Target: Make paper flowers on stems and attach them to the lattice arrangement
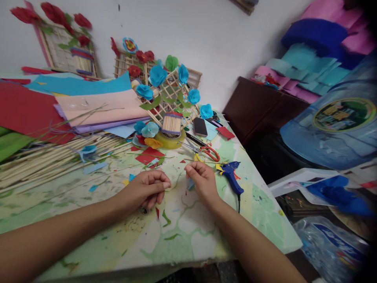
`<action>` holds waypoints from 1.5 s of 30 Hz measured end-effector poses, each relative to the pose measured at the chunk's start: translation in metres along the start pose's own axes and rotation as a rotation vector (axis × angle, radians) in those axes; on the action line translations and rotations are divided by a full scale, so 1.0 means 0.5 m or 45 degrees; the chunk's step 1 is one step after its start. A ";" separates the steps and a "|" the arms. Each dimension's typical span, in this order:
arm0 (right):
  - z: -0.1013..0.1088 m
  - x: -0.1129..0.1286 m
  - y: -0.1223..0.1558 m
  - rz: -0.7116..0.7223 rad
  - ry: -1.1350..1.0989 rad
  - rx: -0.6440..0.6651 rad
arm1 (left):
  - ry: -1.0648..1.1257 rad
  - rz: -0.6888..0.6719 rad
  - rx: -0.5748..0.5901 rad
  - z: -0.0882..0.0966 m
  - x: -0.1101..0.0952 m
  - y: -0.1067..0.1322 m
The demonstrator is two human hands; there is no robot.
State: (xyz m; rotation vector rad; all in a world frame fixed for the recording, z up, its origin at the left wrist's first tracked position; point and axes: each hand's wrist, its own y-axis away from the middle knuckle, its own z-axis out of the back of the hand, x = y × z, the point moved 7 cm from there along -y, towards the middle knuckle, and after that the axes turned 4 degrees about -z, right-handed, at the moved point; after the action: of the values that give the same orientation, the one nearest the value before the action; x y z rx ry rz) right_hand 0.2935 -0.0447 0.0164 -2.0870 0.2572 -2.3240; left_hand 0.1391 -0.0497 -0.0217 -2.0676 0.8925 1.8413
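Several green scraps (167,220) near tabletop (203,243) edge. Left hand (153,188) just beyond, fingers curled, thumb against index, pinching lower end of thin green strand (176,181). Strand lies between the hands, leaves left thumb tip, slants up toward right fingertips. Right hand (203,179): thumb and index tips pinched together, no gap; too fine to tell if they grip the strand's upper end. Blue glue gun (232,179) just right of right hand. Beyond: orange-handled scissors (212,152), open yellow tape roll (165,140), dark phone (200,127). Bundle of sticks (59,159) at left. Farther, stick lattice (170,93) with blue paper flowers (158,75); red flowers (55,15) at wall.
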 end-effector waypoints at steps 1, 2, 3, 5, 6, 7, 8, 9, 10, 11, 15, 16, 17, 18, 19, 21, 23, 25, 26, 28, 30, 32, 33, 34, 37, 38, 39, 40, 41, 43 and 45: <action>0.001 0.000 -0.001 0.002 -0.010 -0.008 | 0.006 -0.005 0.000 0.001 0.001 0.000; 0.001 0.000 -0.002 0.003 -0.015 -0.011 | 0.014 -0.008 0.001 0.001 0.001 0.001; 0.001 0.000 -0.003 0.007 -0.014 -0.010 | 0.021 -0.011 0.004 0.001 0.002 0.001; -0.002 0.000 -0.002 0.017 0.009 0.001 | 0.028 -0.014 0.010 0.000 0.003 0.001; -0.004 -0.001 -0.002 0.026 0.030 0.011 | 0.025 -0.014 0.008 -0.001 0.003 0.001; -0.006 -0.001 -0.001 0.037 0.054 0.024 | 0.017 -0.016 0.004 -0.002 0.002 0.002; -0.008 -0.002 0.000 0.047 0.077 0.041 | 0.003 -0.017 -0.002 -0.002 0.001 0.002; -0.009 -0.002 0.000 0.059 0.093 0.053 | -0.014 -0.020 -0.005 -0.004 -0.001 0.002; -0.007 -0.001 0.001 0.071 0.097 0.051 | -0.032 -0.025 -0.003 -0.005 -0.003 0.002; -0.002 0.001 0.000 0.083 0.085 0.034 | -0.051 -0.029 0.003 -0.007 -0.006 0.003; 0.052 0.023 -0.008 0.148 -0.059 -0.200 | -0.067 -0.046 0.005 -0.009 -0.017 0.004; 0.072 0.031 -0.012 0.168 -0.087 -0.275 | -0.064 -0.049 0.004 -0.009 -0.017 0.004; 0.095 0.038 -0.016 0.200 -0.123 -0.358 | -0.066 -0.051 0.003 -0.009 -0.017 0.004; 0.118 0.045 -0.019 0.230 -0.166 -0.442 | -0.077 -0.053 0.004 -0.009 -0.016 0.005; 0.142 0.050 -0.023 0.259 -0.218 -0.514 | -0.102 -0.055 0.002 -0.008 -0.016 0.005; 0.185 0.052 -0.033 0.290 -0.370 -0.610 | -0.216 -0.086 -0.003 -0.004 -0.022 0.005; 0.214 0.048 -0.042 0.276 -0.460 -0.637 | -0.418 -0.207 -0.028 0.011 -0.051 0.006; 0.228 0.044 -0.047 0.251 -0.474 -0.635 | -0.671 -0.426 -0.116 0.041 -0.106 0.012; 0.229 0.041 -0.047 0.240 -0.463 -0.627 | -0.773 -0.483 -0.195 0.064 -0.133 0.017; 0.222 0.037 -0.044 0.224 -0.435 -0.613 | -0.971 -0.530 -0.381 0.123 -0.182 0.026; 0.206 0.033 -0.038 0.222 -0.390 -0.602 | -1.180 -0.508 -0.492 0.177 -0.213 0.033; 0.188 0.031 -0.035 0.230 -0.331 -0.586 | -1.401 -0.406 -0.427 0.209 -0.213 0.030; 0.178 0.031 -0.034 0.235 -0.296 -0.569 | -1.498 -0.355 -0.367 0.217 -0.205 0.026; 0.168 0.030 -0.034 0.239 -0.259 -0.547 | -1.567 -0.320 -0.296 0.219 -0.194 0.022; 0.144 0.034 -0.034 0.264 -0.138 -0.462 | -1.632 -0.278 -0.095 0.196 -0.155 0.007; 0.137 0.038 -0.033 0.277 -0.094 -0.427 | -1.613 -0.281 -0.081 0.188 -0.147 0.002; 0.130 0.043 -0.031 0.291 -0.052 -0.391 | -1.566 -0.292 -0.088 0.180 -0.142 -0.005; 0.123 0.050 -0.028 0.300 -0.018 -0.353 | -1.505 -0.306 -0.105 0.174 -0.139 -0.012; 0.113 0.059 -0.025 0.317 0.033 -0.294 | -1.430 -0.320 -0.120 0.170 -0.137 -0.019; 0.084 0.090 -0.015 0.427 0.222 -0.107 | -1.250 -0.329 -0.134 0.168 -0.132 -0.034; 0.043 0.129 0.003 0.636 0.531 0.129 | -1.019 -0.293 -0.130 0.175 -0.126 -0.048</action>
State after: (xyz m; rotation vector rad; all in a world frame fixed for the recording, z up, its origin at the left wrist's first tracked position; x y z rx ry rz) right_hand 0.3071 -0.0560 0.0822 -1.2783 0.5719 -2.3492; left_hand 0.0799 0.0349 0.0172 -1.1927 0.3339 2.3048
